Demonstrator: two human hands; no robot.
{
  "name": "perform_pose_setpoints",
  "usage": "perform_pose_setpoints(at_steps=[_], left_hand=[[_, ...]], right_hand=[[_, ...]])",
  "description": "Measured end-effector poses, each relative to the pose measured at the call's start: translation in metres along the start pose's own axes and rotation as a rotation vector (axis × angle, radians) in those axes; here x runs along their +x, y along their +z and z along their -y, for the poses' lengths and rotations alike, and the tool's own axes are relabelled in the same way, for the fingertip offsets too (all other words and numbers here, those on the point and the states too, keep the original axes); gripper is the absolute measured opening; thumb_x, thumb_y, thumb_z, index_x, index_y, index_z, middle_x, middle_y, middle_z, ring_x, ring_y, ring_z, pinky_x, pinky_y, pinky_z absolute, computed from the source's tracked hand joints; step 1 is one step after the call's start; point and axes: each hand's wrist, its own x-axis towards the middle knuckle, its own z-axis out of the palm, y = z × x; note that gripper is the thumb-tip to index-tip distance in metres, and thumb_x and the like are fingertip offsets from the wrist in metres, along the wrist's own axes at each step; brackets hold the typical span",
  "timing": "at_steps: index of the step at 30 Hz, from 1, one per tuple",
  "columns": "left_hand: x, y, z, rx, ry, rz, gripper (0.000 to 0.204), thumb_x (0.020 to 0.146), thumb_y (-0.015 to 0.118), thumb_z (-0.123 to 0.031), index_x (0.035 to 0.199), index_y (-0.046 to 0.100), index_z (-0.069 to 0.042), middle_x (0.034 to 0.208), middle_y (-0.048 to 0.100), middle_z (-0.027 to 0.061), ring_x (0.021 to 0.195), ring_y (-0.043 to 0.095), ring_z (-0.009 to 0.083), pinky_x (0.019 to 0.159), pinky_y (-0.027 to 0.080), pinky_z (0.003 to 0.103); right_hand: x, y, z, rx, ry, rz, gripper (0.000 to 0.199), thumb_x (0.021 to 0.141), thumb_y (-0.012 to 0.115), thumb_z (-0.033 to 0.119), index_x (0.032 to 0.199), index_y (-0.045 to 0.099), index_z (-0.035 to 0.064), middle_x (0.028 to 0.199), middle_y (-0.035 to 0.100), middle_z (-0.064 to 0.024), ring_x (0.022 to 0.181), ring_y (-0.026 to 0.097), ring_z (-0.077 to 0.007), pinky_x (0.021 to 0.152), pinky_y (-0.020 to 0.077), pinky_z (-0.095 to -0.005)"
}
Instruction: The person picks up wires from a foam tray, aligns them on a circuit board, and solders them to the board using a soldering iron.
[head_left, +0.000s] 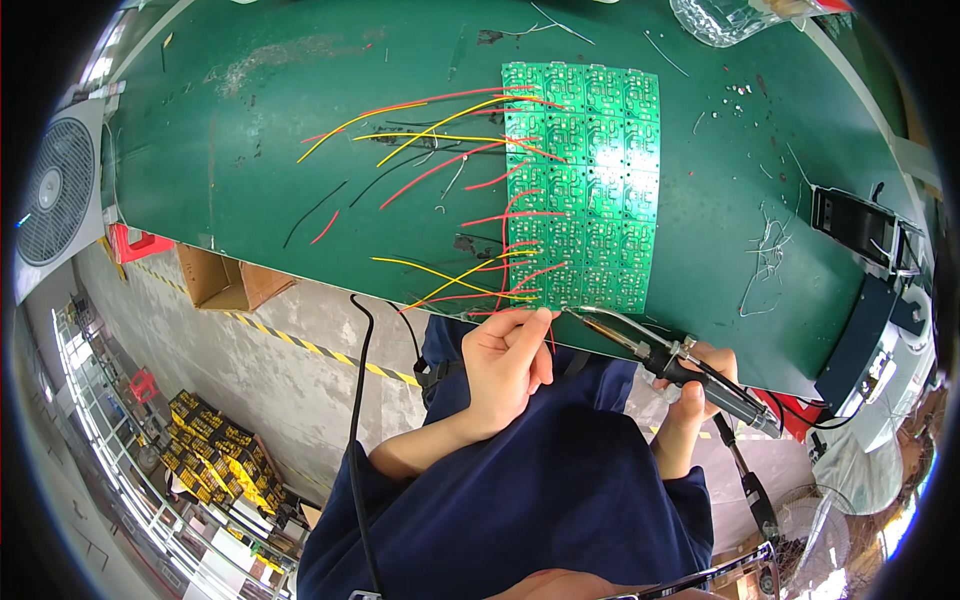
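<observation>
A green panel of joined circuit boards (598,200) lies on the bench. Red, yellow and black wires run off its left side. At the panel's near edge my left hand (508,362) is closed, thumb and forefinger pinched on a thin red wire (552,338) whose end hangs below the fingers. My right hand (700,378) is wrapped round the black handle of a soldering iron (655,358) with a thin metal feed tube along it. The iron's tip points left, close to my left fingertips at the panel edge. Whether it touches the board I cannot tell.
The green bench (270,150) carries loose wire ends and scraps. A black-and-silver device (860,225) and a dark box (858,335) stand at the right. A clear plastic container (715,20) is at the far right. A fan (58,190) stands left, near an open cardboard box (220,280).
</observation>
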Motion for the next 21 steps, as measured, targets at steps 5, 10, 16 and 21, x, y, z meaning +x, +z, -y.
perform_pose_setpoints(at_steps=[5,10,16,21], left_hand=[[-0.0001,0.0,0.0003,-0.009,0.007,0.005,0.014,0.079,0.05,-0.009,0.078,0.055,0.004,0.04,0.045,0.0046,0.027,0.033,0.0046,0.027,0.02,0.018],[-0.0001,-0.0004,0.0,-0.009,0.007,-0.003,0.014,0.079,0.05,-0.009,0.078,0.055,0.004,0.04,0.045,0.0041,0.028,0.033,0.0047,0.027,0.019,0.018],[0.0006,-0.0018,-0.0008,-0.006,0.003,0.007,0.014,0.078,0.05,-0.009,0.079,0.055,0.004,0.04,0.045,0.0039,0.028,0.033,0.0046,0.027,0.019,0.018],[0.0004,-0.0035,-0.0012,0.004,0.002,0.024,0.016,0.079,0.05,-0.011,0.079,0.056,0.004,0.04,0.045,0.0038,0.028,0.032,0.0043,0.028,0.02,0.018]], right_hand=[[0.0,0.0004,0.0002,0.028,0.02,-0.006,0.027,0.072,0.056,0.026,0.072,0.044,0.0014,0.052,0.051,-0.0071,0.041,0.051,-0.0135,0.042,0.0398,-0.0222],[0.0008,-0.0007,-0.0002,0.008,0.009,-0.001,0.027,0.072,0.057,0.025,0.073,0.045,0.0006,0.053,0.052,-0.0073,0.042,0.052,-0.0142,0.041,0.0394,-0.022],[-0.0015,0.0008,0.0012,0.055,0.061,-0.033,0.027,0.071,0.058,0.023,0.072,0.045,-0.0006,0.06,0.051,-0.0113,0.042,0.052,-0.0154,0.041,0.0407,-0.0223],[-0.003,-0.0003,0.0014,0.061,0.058,-0.019,0.029,0.071,0.058,0.025,0.073,0.044,-0.0014,0.062,0.05,-0.0126,0.042,0.052,-0.0156,0.04,0.0411,-0.0226]])
